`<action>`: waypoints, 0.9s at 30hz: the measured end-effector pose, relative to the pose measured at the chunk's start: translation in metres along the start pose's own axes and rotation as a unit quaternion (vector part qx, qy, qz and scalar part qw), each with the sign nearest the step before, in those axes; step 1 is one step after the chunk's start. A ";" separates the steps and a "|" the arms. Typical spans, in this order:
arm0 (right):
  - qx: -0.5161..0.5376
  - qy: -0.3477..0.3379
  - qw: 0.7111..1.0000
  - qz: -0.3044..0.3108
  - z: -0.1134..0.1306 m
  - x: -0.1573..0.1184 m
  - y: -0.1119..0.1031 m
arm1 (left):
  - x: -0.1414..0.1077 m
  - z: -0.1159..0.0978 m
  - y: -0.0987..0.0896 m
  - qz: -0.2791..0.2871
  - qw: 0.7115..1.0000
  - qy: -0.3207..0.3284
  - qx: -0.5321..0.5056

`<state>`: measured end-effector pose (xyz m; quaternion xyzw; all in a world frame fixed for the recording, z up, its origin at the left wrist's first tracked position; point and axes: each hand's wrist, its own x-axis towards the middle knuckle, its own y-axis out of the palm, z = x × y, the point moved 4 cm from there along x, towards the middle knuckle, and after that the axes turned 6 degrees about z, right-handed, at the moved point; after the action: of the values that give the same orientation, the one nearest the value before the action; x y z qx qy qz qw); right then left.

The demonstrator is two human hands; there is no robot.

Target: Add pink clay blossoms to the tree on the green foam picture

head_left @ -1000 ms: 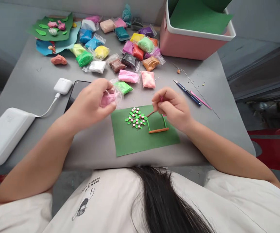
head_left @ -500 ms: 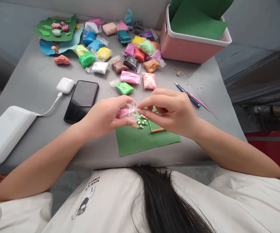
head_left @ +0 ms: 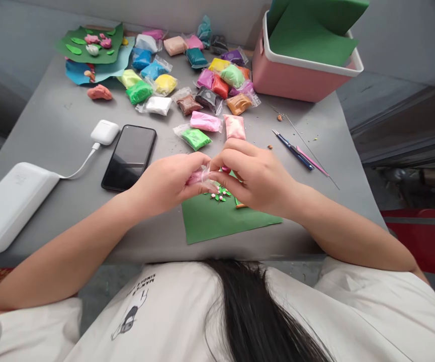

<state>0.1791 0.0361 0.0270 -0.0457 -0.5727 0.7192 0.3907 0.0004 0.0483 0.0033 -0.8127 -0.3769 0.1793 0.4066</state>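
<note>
My left hand is wrapped round a clear packet of pink clay, its plastic mouth turned toward the right. At that mouth the thumb and fingertips of my right hand are pinched together on the plastic; whether a bit of clay is between them is hidden. Below both hands lies a green paper sheet with small green leaves and pale pink dots of clay. An orange-brown clay strip on the sheet is mostly covered by my right hand. Something magenta peeks out beneath the right fingers.
Many colourful clay packets spread across the back. A pink basket with green paper stands back right. Pens and thin tools lie right; a phone, earbud case and cabled power bank left. A finished-looking flower sheet sits back left.
My right hand has come closer to my left, its fingers now tighter at the packet's mouth. The packet looks more squeezed together. The whole view has shifted slightly.
</note>
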 end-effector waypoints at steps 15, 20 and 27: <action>0.130 0.129 0.965 -0.189 -0.027 -0.011 -0.024 | 0.004 0.019 -0.011 0.026 0.988 -0.084 0.127; 0.199 0.068 0.968 -0.133 -0.030 -0.009 -0.017 | 0.006 0.044 -0.014 0.066 0.956 -0.117 0.259; 0.174 0.088 0.972 -0.129 -0.027 -0.011 -0.028 | 0.002 0.061 -0.010 0.021 0.960 -0.143 0.240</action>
<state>0.2151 0.0517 0.0377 0.0343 -0.4037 0.7443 0.5309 -0.0402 0.0858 -0.0254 -0.6648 -0.3595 0.3877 0.5277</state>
